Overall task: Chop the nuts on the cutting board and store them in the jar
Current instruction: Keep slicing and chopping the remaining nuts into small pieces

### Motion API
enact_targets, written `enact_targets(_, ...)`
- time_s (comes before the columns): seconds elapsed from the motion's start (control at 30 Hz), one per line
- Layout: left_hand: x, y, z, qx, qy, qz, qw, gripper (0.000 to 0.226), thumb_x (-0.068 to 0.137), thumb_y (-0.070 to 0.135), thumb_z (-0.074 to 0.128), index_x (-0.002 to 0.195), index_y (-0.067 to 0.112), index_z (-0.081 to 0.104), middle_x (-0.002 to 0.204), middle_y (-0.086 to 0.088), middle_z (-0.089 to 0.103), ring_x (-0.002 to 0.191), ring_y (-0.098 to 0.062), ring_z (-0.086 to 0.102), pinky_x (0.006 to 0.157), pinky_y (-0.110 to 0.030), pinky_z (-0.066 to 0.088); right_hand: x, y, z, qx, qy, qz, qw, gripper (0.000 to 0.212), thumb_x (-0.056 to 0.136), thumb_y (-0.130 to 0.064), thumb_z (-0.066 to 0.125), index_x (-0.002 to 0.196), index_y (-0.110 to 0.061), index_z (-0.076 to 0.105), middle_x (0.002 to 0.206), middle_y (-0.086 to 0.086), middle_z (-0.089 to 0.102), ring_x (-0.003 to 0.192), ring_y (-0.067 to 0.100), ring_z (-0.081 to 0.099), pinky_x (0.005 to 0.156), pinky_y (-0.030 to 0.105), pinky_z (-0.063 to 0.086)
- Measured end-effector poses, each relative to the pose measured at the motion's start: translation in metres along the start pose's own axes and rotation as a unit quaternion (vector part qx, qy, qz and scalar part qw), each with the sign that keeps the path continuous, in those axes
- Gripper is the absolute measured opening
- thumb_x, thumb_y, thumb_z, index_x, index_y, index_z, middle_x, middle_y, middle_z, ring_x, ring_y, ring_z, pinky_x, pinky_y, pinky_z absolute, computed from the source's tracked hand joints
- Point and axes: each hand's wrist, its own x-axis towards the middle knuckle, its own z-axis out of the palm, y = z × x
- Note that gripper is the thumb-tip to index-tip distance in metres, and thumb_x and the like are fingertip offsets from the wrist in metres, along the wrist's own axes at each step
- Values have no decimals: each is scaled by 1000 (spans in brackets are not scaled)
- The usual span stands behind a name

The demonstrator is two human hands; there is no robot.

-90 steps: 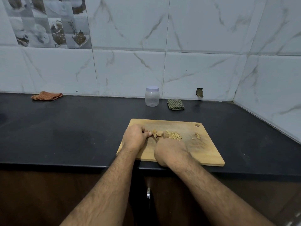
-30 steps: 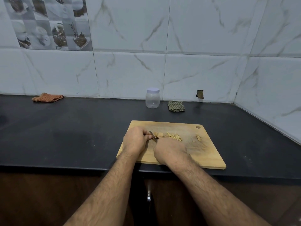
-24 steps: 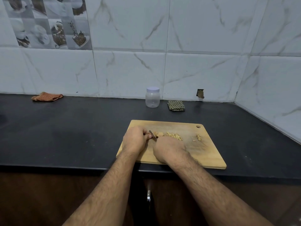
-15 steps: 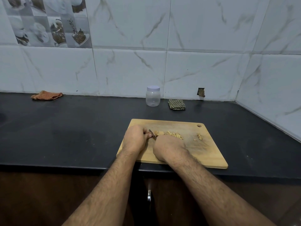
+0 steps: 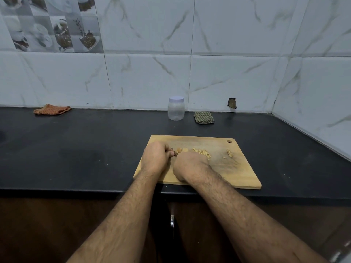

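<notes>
- The wooden cutting board (image 5: 228,171) lies at the near edge of the black countertop (image 5: 76,149), a hanging hole in its far right corner.
- The left hand (image 5: 155,158) rests on the board's left part, fingers curled, pinching a nut (image 5: 173,151) at its fingertips (the piece is small and half hidden).
- The right hand (image 5: 190,166) is curled into a fist just right of the left, knuckles up; a short stretch of knife blade (image 5: 176,153) shows between the two hands, so this hand appears to grip the handle, which is out of sight beneath it.
- Two whole nuts (image 5: 182,150) sit just beyond the blade, touching the far side of the right hand.
- Right of those lies a row of sliced nuts (image 5: 202,153), and well apart, near the board's right edge, a small pile of chopped bits (image 5: 229,153).
- The clear plastic jar (image 5: 176,109) stands upright against the far wall, white lid on, with nothing visible inside; no label or writing can be read on it.
- Just right of the jar is a folded green checked cloth (image 5: 204,117); far to the left lies a crumpled orange cloth (image 5: 51,109).
- The marbled wall tiles (image 5: 228,35) bear no text; a decorative tile (image 5: 53,23) at upper left shows cups and coffee beans.
</notes>
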Motion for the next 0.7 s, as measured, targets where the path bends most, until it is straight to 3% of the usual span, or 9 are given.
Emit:
enact_targets(0.13,1,-2,1,6,-2,-1,1000,14,88,30,71,75,24,73,71,9,66,74,-10,57,64,-25,38,-2,0,2,14,-21,4,1000,45,101,-17,45,146,-16,44,152,7,42,137,24,41,102,41,43)
enact_targets(0.23,2,-2,2,14,-1,1,1000,15,88,31,71,76,23,74,73,7,69,75,-13,60,65,-27,43,-10,3,3,15,-35,0,999,49,99,-13,47,147,-19,41,148,7,46,129,25,50,98,44,48)
enact_targets(0.33,0,0,0,8,-1,-6,1000,12,88,31,71,82,23,76,80,5,72,79,-12,62,69,-28,47,-19,7,3,7,-19,-1,1000,40,99,-14,51,139,-14,49,131,7,59,116,25,58,89,37,50)
enact_targets(0.43,-1,1,-1,4,1,-7,1000,11,89,31,71,85,23,76,83,5,72,80,-11,60,70,-27,44,-24,12,5,21,-12,20,1000,30,97,-17,54,126,-12,60,128,5,62,114,23,59,78,35,43)
enact_targets(0.7,-1,2,-2,-3,4,-19,1000,9,89,31,71,87,24,77,87,7,72,82,-10,58,71,-25,41,-29,16,-1,56,13,24,998,29,98,-16,47,122,-12,63,124,6,64,111,25,60,83,36,46)
